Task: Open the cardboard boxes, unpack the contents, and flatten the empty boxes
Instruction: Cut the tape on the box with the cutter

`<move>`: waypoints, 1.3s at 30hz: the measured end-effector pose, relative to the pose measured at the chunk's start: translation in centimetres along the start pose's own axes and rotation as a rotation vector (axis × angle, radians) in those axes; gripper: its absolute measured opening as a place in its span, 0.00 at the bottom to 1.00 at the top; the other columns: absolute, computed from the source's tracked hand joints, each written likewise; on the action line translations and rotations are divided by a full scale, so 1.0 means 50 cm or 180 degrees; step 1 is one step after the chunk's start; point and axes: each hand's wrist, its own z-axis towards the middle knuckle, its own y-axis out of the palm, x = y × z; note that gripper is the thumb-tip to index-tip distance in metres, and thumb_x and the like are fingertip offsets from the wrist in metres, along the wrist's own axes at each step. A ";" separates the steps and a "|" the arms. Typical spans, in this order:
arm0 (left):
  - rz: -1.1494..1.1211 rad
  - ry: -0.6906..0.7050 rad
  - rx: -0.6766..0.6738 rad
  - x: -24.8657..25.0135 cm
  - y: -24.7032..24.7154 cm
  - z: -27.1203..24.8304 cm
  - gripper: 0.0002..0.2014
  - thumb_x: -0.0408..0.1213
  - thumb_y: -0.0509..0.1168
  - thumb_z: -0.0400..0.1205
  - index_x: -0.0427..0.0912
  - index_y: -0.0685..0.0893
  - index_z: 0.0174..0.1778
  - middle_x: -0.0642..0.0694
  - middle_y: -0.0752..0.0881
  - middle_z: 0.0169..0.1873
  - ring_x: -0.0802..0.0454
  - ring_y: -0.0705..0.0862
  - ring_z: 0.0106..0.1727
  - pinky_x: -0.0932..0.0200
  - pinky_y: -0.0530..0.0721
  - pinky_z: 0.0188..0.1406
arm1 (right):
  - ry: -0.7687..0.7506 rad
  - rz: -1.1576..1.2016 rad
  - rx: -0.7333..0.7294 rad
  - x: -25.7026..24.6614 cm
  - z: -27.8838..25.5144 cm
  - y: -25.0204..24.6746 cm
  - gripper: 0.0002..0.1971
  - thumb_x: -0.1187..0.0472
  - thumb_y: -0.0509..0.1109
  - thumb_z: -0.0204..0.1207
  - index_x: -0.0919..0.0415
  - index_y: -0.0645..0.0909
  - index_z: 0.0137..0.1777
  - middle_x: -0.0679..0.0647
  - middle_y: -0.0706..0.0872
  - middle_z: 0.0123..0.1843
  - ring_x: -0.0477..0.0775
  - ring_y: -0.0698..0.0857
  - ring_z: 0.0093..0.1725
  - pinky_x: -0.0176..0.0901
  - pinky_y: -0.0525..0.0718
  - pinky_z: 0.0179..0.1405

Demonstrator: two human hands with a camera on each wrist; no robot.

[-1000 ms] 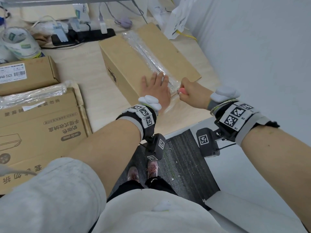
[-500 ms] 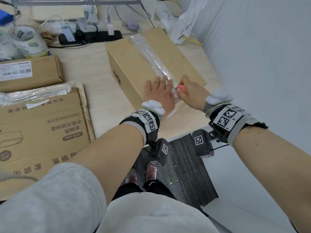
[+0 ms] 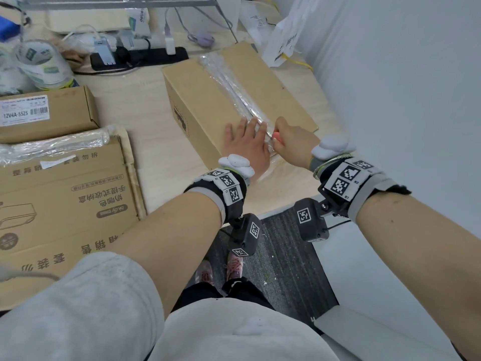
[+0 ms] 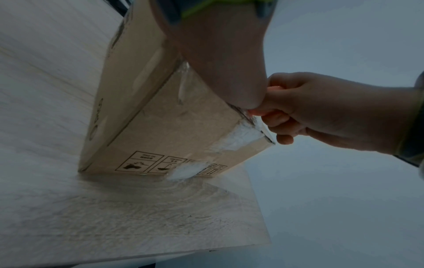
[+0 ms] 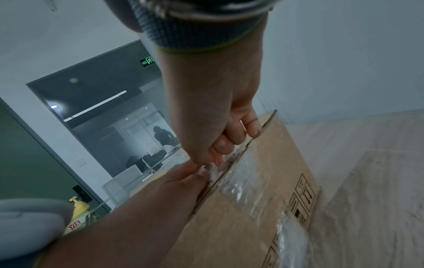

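Observation:
A closed cardboard box (image 3: pixel 197 100) lies on the table, with a strip of clear tape (image 3: pixel 229 82) along its top seam. My left hand (image 3: pixel 247 128) lies flat on the near end of the top, fingers straight beside the tape. My right hand (image 3: pixel 279 135) grips a pink-handled cutter (image 3: pixel 276 136) at the seam, touching the left hand. The blade is hidden. In the left wrist view the right hand (image 4: pixel 321 112) is curled at the box's (image 4: pixel 160 127) top edge. In the right wrist view its fingers (image 5: pixel 229 134) curl over the taped seam of the box (image 5: pixel 263 181).
A flattened printed box (image 3: pixel 65 204) and a small labelled box (image 3: pixel 46 113) lie at the left. A power strip (image 3: pixel 140 57), tape rolls (image 3: pixel 41 63) and a white paper bag (image 3: pixel 283 45) stand at the back. A wall (image 3: pixel 390 100) runs close on the right. The table edge (image 3: pixel 276 212) is near me.
My right hand with the cutter has edged a little further along the tape seam, closer to the left hand's fingers. The left hand stays flat on the box.

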 end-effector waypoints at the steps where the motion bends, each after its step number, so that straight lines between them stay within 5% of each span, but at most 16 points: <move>1: -0.0005 -0.0002 0.0011 0.000 0.000 0.002 0.27 0.49 0.45 0.87 0.48 0.56 0.84 0.47 0.56 0.84 0.46 0.51 0.84 0.39 0.45 0.81 | 0.0017 -0.0007 -0.0051 0.000 0.002 -0.003 0.10 0.61 0.56 0.84 0.67 0.66 0.59 0.60 0.77 0.38 0.62 0.77 0.36 0.48 0.68 0.33; 10: 0.0015 0.0022 -0.0070 -0.001 -0.001 0.004 0.27 0.49 0.45 0.87 0.49 0.55 0.84 0.47 0.55 0.84 0.45 0.50 0.84 0.38 0.44 0.81 | 0.0130 -0.0095 -0.0229 -0.001 0.000 -0.010 0.10 0.63 0.56 0.83 0.69 0.67 0.60 0.62 0.78 0.42 0.62 0.79 0.40 0.48 0.71 0.37; 17: 0.0051 0.0002 -0.0091 -0.001 0.000 0.005 0.28 0.49 0.44 0.87 0.49 0.54 0.84 0.46 0.55 0.84 0.45 0.50 0.84 0.38 0.44 0.81 | 0.0112 -0.0147 -0.0259 -0.002 -0.010 -0.008 0.07 0.63 0.56 0.84 0.66 0.65 0.57 0.56 0.73 0.33 0.61 0.76 0.38 0.47 0.69 0.35; 22: 0.0114 0.0018 -0.0108 -0.002 -0.001 0.001 0.28 0.49 0.43 0.87 0.49 0.53 0.84 0.46 0.54 0.84 0.44 0.50 0.84 0.38 0.44 0.81 | 0.0062 -0.0138 -0.0358 -0.005 -0.016 -0.011 0.11 0.63 0.56 0.84 0.69 0.65 0.61 0.61 0.77 0.41 0.61 0.77 0.39 0.48 0.69 0.36; 34: 0.0094 0.0047 -0.0070 -0.005 -0.003 0.005 0.28 0.49 0.44 0.87 0.48 0.53 0.84 0.46 0.54 0.84 0.44 0.50 0.84 0.37 0.45 0.81 | 0.0127 0.0050 -0.0395 0.001 -0.040 -0.028 0.04 0.64 0.57 0.82 0.63 0.64 0.51 0.64 0.80 0.44 0.63 0.80 0.42 0.50 0.74 0.39; 39: -0.0212 0.0041 0.0135 -0.012 -0.019 0.007 0.27 0.46 0.49 0.85 0.48 0.59 0.82 0.47 0.59 0.82 0.46 0.57 0.82 0.43 0.53 0.79 | 0.0212 0.0516 0.0322 -0.006 -0.025 -0.064 0.06 0.60 0.59 0.80 0.64 0.70 0.51 0.62 0.83 0.47 0.63 0.81 0.47 0.51 0.77 0.45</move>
